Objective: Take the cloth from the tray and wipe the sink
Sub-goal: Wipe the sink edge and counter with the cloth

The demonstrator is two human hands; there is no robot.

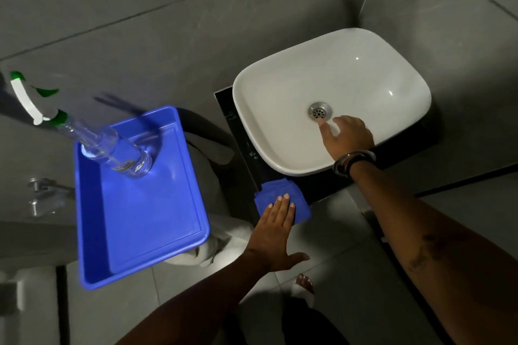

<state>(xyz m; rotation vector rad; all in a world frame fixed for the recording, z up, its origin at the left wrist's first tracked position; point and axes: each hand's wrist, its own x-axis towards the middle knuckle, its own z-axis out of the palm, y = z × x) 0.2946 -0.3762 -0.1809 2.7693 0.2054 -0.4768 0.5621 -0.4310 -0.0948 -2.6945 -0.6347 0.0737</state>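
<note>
A folded blue cloth (280,190) lies on the near left corner of the black counter (244,131), just outside the white sink (280,87). My left hand (273,235) rests flat on the cloth, fingers extended and together. My right hand (347,134) reaches over the sink's near rim into the basin, its index finger pointing at the metal drain (319,110); it holds nothing. The blue tray (193,185) stands to the left with no cloth in it.
A clear spray bottle (112,145) with a white and green trigger head stands in the tray's far corner. White fabric (213,249) shows under the tray's right edge. Grey tiled walls enclose the sink. A metal fitting (42,196) is at far left.
</note>
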